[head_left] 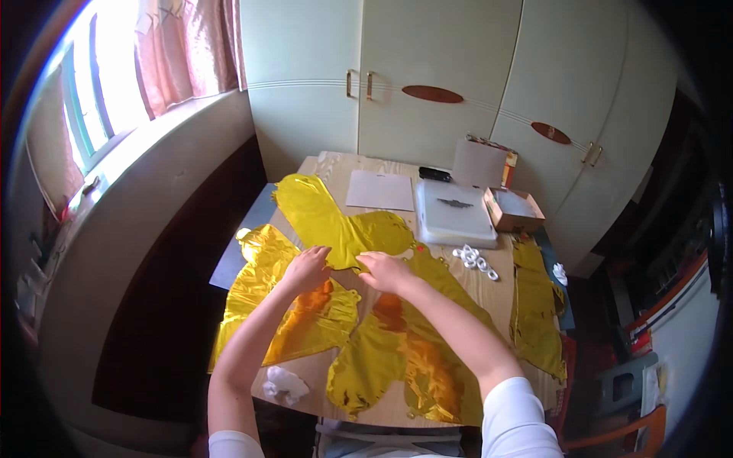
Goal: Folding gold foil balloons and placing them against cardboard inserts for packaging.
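left hand (309, 267) + right hand (383, 272) | grip: narrow, hold unclear | at glossy, lobed gold foil (314, 214) | wood-grain table (492, 295)

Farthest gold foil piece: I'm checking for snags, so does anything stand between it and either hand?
Nothing visible does: the left hand and right hand are both at the near edge of the gold foil piece.

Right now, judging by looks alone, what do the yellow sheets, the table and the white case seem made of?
Yellow sheets: probably glossy metallic foil or film; creases catch bright glints.
Table: wood or wood-look laminate, smooth; pale grain.
White case: likely smooth plastic; milky, rounded corners.
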{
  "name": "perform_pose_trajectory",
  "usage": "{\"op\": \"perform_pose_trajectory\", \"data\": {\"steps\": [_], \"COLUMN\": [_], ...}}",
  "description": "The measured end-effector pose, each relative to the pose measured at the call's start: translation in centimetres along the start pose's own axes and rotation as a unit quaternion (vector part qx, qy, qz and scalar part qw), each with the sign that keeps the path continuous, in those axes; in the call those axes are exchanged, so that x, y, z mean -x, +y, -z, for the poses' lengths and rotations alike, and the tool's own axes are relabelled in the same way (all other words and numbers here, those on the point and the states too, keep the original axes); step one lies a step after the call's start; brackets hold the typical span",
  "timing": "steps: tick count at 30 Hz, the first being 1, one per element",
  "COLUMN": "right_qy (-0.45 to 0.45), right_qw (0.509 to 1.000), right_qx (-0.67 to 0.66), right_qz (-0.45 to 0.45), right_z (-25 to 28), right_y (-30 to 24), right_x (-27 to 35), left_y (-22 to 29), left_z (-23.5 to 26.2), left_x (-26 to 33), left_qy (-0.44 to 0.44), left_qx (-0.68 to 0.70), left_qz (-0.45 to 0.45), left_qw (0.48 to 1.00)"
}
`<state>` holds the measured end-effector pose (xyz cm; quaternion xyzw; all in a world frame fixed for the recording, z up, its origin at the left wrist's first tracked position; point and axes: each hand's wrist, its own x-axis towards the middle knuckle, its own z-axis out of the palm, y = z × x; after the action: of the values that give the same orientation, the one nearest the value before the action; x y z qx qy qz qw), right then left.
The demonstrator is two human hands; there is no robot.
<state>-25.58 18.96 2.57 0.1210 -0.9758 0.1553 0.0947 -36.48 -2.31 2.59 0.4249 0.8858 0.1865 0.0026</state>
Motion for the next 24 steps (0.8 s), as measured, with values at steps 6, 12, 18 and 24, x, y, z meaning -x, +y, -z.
{"op": "perform_pose_trajectory", "data": {"steps": [6,12,18,24], "right_qy": [-0.016,-0.006,-0.035,0.077], "right_qw": [0.989,0.993,0.987,0.997], "right_qx": [0.103,0.07,0.12,0.026], "right_qz": [0.106,0.096,0.1,-0.006], "right_z": [-4.7,-4.6,-4.5,-6.1], "right_y": [-0.1,0.2,0.7,0.7], "right_x": [-6.7,-7.0,-7.7,-7.3], "left_y": [-4.1,-5.6,-6.6,-6.7], "left_z": [-0.1,-1.5,-2.7,-2.7], "left_x": [0.7,0.3,0.7,1.2], "left_qy": [0.042,0.121,0.209,0.215], "left_qx": [-0.012,0.057,0.107,0.097], "left_qz": [0.025,0.03,0.007,-0.033], "left_qw": [0.999,0.991,0.972,0.971]}}
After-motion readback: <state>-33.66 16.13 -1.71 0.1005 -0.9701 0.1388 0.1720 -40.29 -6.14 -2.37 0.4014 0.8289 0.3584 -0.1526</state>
